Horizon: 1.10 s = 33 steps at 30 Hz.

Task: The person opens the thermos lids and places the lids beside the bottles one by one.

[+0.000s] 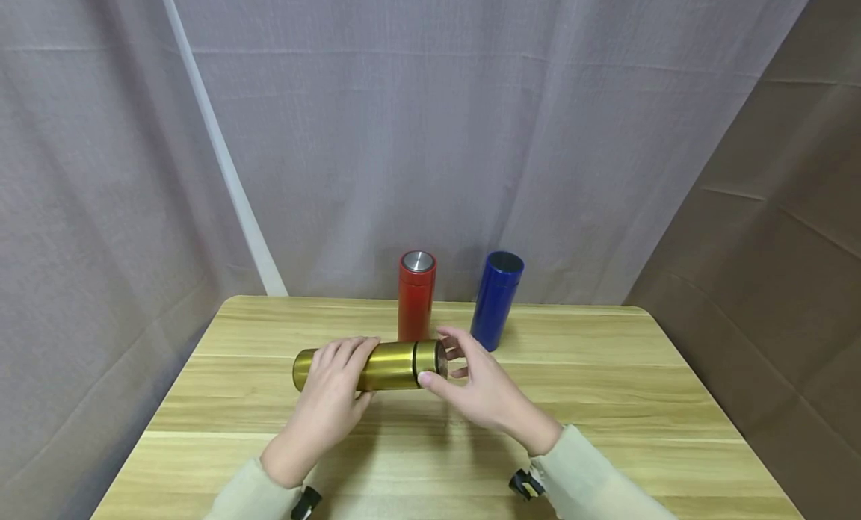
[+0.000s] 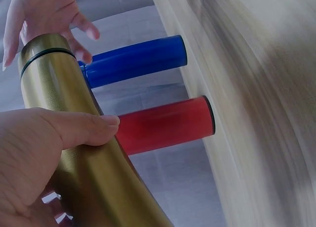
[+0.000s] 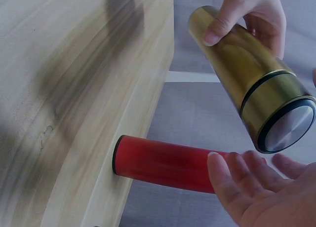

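My left hand (image 1: 336,385) grips the body of a gold thermos flask (image 1: 393,364), which lies sideways above the table. Its lid end, with a silver disc (image 3: 290,126) and a black ring, points right in the head view. Close to that lid is my right hand (image 1: 487,393), its fingers spread and loosely bent. The right wrist view shows a gap between those fingers and the lid. Behind the gold flask stand a red thermos flask (image 1: 415,303) with a silver top and a blue thermos flask (image 1: 496,302) with a dark top, both upright.
A wooden table (image 1: 235,400) with light grain lies under the hands. Grey curtain (image 1: 377,131) hangs behind it, and a brown cloth (image 1: 760,281) covers the right side. The red and blue flasks stand near the table's back edge.
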{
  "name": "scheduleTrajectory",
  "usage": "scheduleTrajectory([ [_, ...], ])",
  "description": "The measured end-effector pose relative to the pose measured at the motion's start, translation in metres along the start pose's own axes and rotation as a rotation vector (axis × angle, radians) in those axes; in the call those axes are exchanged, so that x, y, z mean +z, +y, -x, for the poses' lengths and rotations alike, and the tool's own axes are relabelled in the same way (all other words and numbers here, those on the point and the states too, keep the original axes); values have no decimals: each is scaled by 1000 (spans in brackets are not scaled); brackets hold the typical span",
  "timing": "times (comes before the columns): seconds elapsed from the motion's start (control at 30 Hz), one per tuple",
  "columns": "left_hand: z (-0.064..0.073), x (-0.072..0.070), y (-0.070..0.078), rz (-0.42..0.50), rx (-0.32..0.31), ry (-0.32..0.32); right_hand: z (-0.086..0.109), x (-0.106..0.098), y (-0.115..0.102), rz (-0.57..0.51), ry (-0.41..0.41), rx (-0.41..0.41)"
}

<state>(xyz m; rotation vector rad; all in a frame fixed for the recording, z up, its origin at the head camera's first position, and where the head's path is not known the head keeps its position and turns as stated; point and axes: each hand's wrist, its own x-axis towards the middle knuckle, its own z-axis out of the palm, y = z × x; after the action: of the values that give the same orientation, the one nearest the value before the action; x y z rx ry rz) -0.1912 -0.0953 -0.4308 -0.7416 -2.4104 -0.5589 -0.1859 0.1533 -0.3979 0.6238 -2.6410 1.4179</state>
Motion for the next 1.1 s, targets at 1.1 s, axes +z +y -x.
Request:
scheduleTrajectory([
  [1.1, 2, 1, -4, 15, 3, -12, 2, -1, 4, 31, -86, 27],
])
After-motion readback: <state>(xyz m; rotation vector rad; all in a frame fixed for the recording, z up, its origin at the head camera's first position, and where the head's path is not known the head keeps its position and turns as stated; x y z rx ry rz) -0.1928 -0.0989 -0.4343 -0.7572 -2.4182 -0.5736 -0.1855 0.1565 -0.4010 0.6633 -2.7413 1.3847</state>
